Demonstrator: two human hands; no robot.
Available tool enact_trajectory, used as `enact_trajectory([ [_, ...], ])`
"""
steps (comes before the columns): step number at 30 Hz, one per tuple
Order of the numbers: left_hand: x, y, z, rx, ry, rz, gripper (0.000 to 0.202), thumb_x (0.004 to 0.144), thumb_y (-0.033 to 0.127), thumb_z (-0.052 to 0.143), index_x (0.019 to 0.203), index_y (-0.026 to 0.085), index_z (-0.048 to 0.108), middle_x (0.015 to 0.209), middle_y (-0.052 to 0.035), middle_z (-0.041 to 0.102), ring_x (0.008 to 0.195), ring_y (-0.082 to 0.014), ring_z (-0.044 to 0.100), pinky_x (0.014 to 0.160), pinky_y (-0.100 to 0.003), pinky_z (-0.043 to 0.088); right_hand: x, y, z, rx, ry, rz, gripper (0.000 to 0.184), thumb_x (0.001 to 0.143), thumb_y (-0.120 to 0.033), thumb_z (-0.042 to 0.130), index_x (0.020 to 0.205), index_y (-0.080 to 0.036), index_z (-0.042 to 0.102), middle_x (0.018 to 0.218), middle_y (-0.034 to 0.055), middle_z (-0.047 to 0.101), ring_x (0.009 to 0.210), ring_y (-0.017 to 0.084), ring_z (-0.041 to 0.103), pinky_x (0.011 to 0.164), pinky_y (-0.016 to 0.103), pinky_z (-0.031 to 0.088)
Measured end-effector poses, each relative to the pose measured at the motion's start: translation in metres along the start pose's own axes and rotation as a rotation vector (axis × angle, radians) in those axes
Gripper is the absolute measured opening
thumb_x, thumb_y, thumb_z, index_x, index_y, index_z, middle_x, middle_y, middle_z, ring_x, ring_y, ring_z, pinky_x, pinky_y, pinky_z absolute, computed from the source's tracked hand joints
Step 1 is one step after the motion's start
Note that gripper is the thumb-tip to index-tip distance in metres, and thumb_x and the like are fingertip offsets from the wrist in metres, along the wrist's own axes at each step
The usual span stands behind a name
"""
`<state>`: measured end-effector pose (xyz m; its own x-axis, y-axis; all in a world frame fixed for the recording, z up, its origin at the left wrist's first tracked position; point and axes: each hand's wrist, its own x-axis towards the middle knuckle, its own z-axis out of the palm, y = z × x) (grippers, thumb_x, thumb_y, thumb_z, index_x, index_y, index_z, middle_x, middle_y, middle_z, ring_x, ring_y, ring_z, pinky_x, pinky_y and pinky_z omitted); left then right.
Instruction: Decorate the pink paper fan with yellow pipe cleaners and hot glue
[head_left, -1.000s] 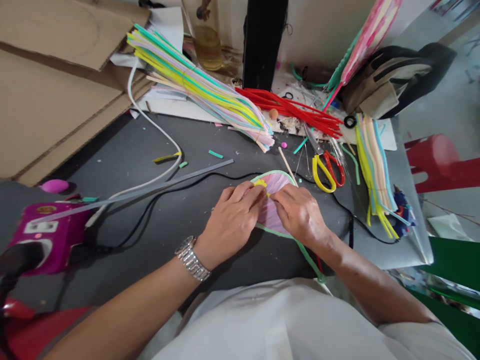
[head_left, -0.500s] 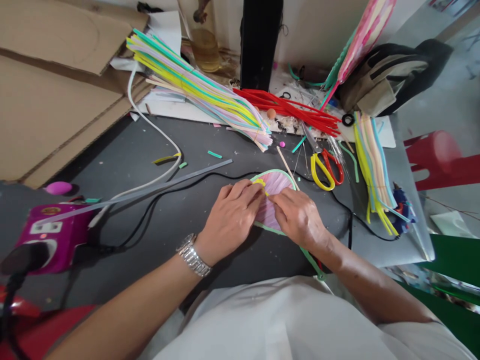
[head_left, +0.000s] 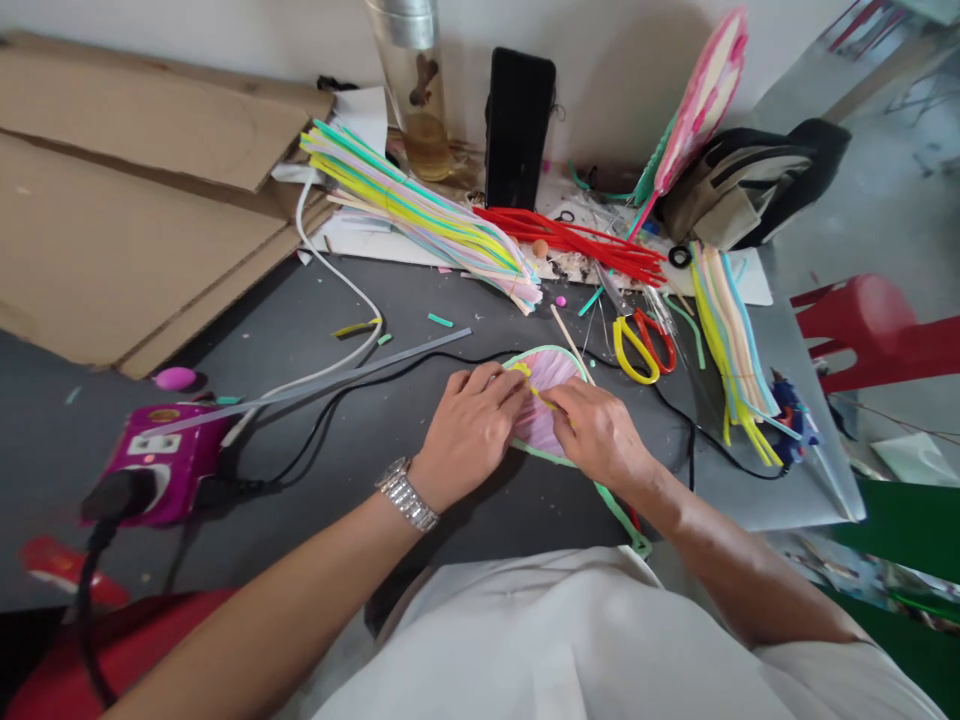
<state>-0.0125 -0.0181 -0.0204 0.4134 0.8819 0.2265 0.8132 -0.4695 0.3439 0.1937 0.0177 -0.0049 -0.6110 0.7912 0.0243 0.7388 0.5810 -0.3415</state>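
A small pink fan (head_left: 545, 378) with a green rim lies flat on the dark grey table (head_left: 300, 330); its green handle (head_left: 621, 518) runs toward me. My left hand (head_left: 469, 430), with a metal watch at the wrist, presses fingers down on the fan's left part, by a yellow strip (head_left: 527, 377). My right hand (head_left: 596, 432) rests on the fan's right part and pinches the yellow strip's near end. Both hands cover the fan's lower half.
Yellow-and-red scissors (head_left: 641, 345) lie just right of the fan. Bundles of pastel strips (head_left: 427, 215), red strips (head_left: 581, 238) and more strips (head_left: 727, 335) lie behind and right. A magenta power strip (head_left: 161, 455) with cables sits left. Cardboard sheets (head_left: 112, 220), a bottle (head_left: 416, 85) and a black phone (head_left: 519, 125) stand at the back.
My hands stay on the fan; the right fingers have drawn the yellow strip out across the pink surface. The camera has tilted up, showing more of the wall.
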Motion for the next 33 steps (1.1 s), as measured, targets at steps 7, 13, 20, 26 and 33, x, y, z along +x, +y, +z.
enact_trajectory([
  [7,0.002,-0.004,0.003,-0.075,0.083,-0.051,0.040,0.096,0.012,0.051,0.135,0.015,0.062,0.125,-0.0111,0.074,0.125,-0.0306,0.054,0.094,-0.045,0.042,-0.024,0.006,-0.003,0.061,0.062,0.099,0.030,0.085,-0.007,0.052,0.109,-0.018,0.066,0.096,0.0070,0.072,0.083,0.022,0.066,0.076,0.032,0.045],
  [13,0.002,0.003,0.008,0.032,0.034,-0.025,0.036,0.099,0.014,0.049,0.132,0.020,0.063,0.136,-0.0083,0.068,0.125,-0.0304,0.052,0.098,-0.047,0.039,-0.038,0.007,-0.003,0.115,0.123,0.118,0.027,0.086,-0.008,0.052,0.106,-0.019,0.066,0.095,0.0063,0.072,0.082,0.020,0.067,0.075,0.030,0.046],
  [20,0.003,0.002,0.005,-0.017,0.031,-0.052,0.039,0.094,0.009,0.050,0.128,0.019,0.065,0.129,-0.0103,0.072,0.125,-0.0309,0.056,0.099,-0.050,0.043,-0.047,0.007,-0.005,0.234,0.179,0.125,0.031,0.085,-0.008,0.051,0.109,-0.018,0.067,0.097,0.0079,0.073,0.082,0.020,0.067,0.076,0.031,0.049],
  [26,0.004,-0.014,-0.006,-0.351,0.319,-0.282,0.033,0.095,0.015,0.047,0.120,0.018,0.069,0.121,-0.0083,0.076,0.114,-0.0222,0.068,0.101,-0.042,0.054,-0.066,0.010,-0.029,0.666,0.209,0.309,0.024,0.089,-0.028,0.061,0.111,-0.019,0.068,0.079,0.0003,0.068,0.064,0.013,0.060,0.059,0.025,0.048],
  [33,0.009,-0.005,-0.010,-0.133,0.205,-0.071,0.025,0.095,0.017,0.051,0.109,0.019,0.072,0.113,-0.0099,0.078,0.108,-0.0277,0.068,0.098,-0.047,0.053,-0.143,0.094,-0.084,0.359,0.595,0.735,0.026,0.085,-0.047,0.067,0.085,-0.021,0.072,0.070,0.0039,0.071,0.056,0.017,0.061,0.054,0.029,0.047],
])
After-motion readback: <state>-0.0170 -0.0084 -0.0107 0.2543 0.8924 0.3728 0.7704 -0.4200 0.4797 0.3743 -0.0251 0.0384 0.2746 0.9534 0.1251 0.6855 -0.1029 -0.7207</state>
